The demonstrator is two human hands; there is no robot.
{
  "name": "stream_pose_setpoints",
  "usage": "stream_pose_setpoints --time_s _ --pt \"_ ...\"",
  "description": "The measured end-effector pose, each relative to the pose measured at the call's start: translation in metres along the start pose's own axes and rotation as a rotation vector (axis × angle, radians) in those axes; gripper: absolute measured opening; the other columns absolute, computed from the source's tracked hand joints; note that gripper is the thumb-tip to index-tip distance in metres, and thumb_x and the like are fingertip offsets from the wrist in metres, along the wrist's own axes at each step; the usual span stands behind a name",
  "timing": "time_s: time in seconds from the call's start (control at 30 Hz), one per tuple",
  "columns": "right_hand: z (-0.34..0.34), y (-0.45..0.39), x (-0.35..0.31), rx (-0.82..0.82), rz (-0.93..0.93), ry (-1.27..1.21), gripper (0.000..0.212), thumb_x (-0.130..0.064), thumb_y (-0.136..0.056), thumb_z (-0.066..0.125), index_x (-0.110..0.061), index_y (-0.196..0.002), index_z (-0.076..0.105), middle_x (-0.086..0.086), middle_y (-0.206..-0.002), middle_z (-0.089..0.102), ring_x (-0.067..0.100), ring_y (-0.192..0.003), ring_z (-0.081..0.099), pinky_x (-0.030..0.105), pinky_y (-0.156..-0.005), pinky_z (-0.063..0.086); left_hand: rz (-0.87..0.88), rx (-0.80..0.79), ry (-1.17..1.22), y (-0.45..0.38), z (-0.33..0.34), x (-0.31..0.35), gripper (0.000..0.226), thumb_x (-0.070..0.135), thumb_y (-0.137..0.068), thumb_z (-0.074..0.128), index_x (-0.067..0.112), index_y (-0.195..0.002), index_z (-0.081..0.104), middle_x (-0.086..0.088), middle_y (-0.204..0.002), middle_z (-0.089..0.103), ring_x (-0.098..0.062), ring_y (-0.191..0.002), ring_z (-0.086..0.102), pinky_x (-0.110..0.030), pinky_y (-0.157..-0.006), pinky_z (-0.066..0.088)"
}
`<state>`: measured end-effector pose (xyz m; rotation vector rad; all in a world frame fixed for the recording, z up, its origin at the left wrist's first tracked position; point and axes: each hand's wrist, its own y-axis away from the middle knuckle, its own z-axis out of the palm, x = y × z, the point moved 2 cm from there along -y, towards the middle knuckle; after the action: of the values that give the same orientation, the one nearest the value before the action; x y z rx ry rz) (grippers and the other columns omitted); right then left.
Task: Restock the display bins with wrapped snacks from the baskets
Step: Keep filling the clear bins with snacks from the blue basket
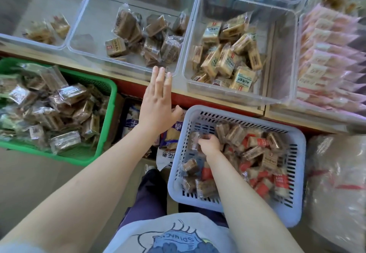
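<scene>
The right hand (210, 143) grips a light, crinkly, slippery wrapped snack (195, 137) in the grey basket (237, 209); the left hand (158, 104) hovers flat, empty.

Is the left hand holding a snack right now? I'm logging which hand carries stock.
No: the left hand is flat with straight fingers by the clear bin, holding nothing, while the right hand digs in the lavender basket.

From my remote seat, little print resolves. The pale grey T-shirt with a blue cartoon graphic (168, 239) carries letters that look like "SDIMAC", seen upside down. A white bag with dark characters (168, 156) on the floor shows Chinese print I cannot make out. Labels on the beige wrapped snacks in the clear plastic bin (227, 60) are too blurred to read.
</scene>
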<state>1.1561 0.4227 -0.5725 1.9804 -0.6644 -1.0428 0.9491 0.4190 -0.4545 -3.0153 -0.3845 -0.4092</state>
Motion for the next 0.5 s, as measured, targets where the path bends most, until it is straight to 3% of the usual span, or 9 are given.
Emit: stream_pose_setpoints --time_s 0.1,0.23,0.4,0.5 --pt "-0.018 0.019 -0.008 -0.214 0.016 -0.259 0.023 -0.016 -0.094 0.068 -0.012 -0.117 0.065 0.012 -0.122 0.069 0.026 -0.103 0.065 0.047 -0.088 0.056 -0.008 -0.016 0.006 0.0 -0.003 0.003 0.091 0.034 -0.083 0.064 -0.003 -0.154 0.02 -0.024 -0.162 0.016 -0.037 -0.154 0.003 -0.041 -0.123 0.009" --pt "-0.041 0.062 -0.04 -0.53 0.0 -0.71 0.035 -0.012 -0.103 0.043 -0.004 -0.131 0.062 0.015 -0.109 0.069 0.026 -0.091 0.066 0.042 -0.09 0.05 -0.032 -0.057 0.022 0.0 -0.01 0.007 0.092 0.034 -0.082 0.067 -0.003 -0.153 0.021 -0.023 -0.162 0.016 -0.035 -0.154 0.003 -0.041 -0.122 0.013" --pt "-0.048 0.104 -0.11 -0.824 -0.184 -0.827 0.063 -0.058 -0.097 0.047 -0.003 -0.127 0.057 0.016 -0.099 0.062 0.024 -0.071 0.055 0.033 -0.059 0.047 -0.018 -0.087 0.029 0.0 -0.018 0.005 0.093 0.037 -0.082 0.069 0.0 -0.153 0.022 -0.02 -0.163 0.018 -0.034 -0.154 0.005 -0.042 -0.122 0.016" --pt "-0.042 0.116 -0.157 -0.972 -0.315 -0.803 0.06 -0.064 -0.092 0.052 -0.008 -0.116 0.053 0.011 -0.097 0.058 0.016 -0.063 0.054 0.022 -0.049 0.037 -0.016 -0.098 0.059 0.001 -0.019 0.003 0.094 0.037 -0.081 0.069 0.001 -0.154 0.023 -0.02 -0.163 0.018 -0.033 -0.154 0.004 -0.044 -0.121 0.022"
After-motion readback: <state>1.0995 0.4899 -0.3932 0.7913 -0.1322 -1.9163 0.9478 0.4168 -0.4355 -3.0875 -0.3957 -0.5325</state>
